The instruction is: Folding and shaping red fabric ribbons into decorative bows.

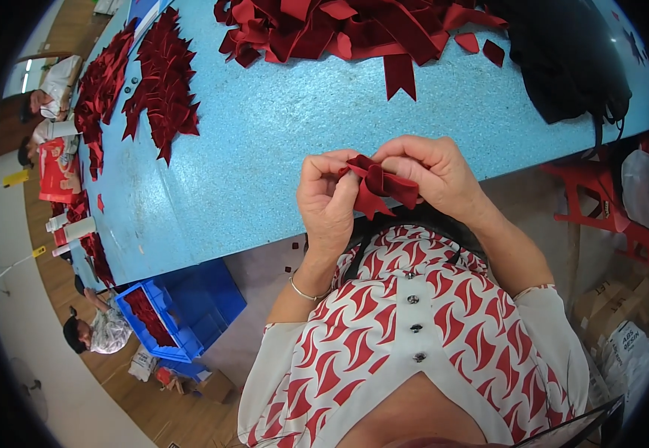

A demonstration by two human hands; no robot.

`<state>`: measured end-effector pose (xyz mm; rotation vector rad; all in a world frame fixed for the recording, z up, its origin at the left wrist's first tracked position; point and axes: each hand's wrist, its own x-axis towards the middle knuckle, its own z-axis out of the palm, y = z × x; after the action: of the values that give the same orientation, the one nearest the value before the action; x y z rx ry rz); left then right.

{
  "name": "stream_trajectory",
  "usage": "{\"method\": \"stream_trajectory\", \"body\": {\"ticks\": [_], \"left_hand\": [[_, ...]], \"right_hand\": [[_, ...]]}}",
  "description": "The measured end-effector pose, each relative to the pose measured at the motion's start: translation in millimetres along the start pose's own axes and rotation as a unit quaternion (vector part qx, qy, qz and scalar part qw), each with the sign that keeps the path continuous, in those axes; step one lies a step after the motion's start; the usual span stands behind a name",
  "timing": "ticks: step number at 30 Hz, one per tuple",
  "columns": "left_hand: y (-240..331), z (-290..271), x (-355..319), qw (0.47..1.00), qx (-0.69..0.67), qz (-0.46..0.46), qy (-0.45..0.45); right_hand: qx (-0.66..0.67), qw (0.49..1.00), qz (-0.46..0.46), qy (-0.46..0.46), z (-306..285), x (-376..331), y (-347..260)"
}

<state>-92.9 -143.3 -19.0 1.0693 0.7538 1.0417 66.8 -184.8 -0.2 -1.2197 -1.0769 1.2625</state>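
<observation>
A dark red ribbon bow (375,184) is pinched between my two hands, just over the near edge of the blue table. My left hand (329,190) grips its left side with thumb and fingertips, a bracelet on that wrist. On the other side, my right hand (430,173) has thumb and forefinger closed on the bow's loop and middle. The bow's tails hang downward below my fingers. Beyond my hands, a heap of loose red ribbon pieces (354,30) lies at the far side, one notched tail pointing toward me.
Rows of finished-looking red bows (166,82) lie at the left of the blue table (242,149). Black cloth (563,60) covers the far right. Below left stands a blue crate (182,328) with red pieces inside. A red stool (593,196) is at the right; other people sit far left.
</observation>
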Motion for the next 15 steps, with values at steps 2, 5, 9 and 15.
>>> {"method": "stream_trajectory", "body": {"ticks": [2,5,9,15], "left_hand": [[-2.7,-0.4,-0.9,1.0,0.005,-0.005,0.003],[-2.5,0.5,-2.3,1.0,0.019,-0.008,0.007],[1.0,3.9,-2.2,0.998,0.052,-0.005,0.018],[0.9,6.5,0.6,0.996,0.086,0.01,0.023]], "right_hand": [[-0.051,0.999,0.007,-0.009,-1.7,-0.9,-3.8],[-0.126,0.989,-0.072,0.01,-0.4,1.0,-2.0],[-0.239,0.937,-0.249,0.061,4.7,4.4,3.6],[-0.298,0.901,-0.301,0.091,9.1,7.8,9.5]]}}
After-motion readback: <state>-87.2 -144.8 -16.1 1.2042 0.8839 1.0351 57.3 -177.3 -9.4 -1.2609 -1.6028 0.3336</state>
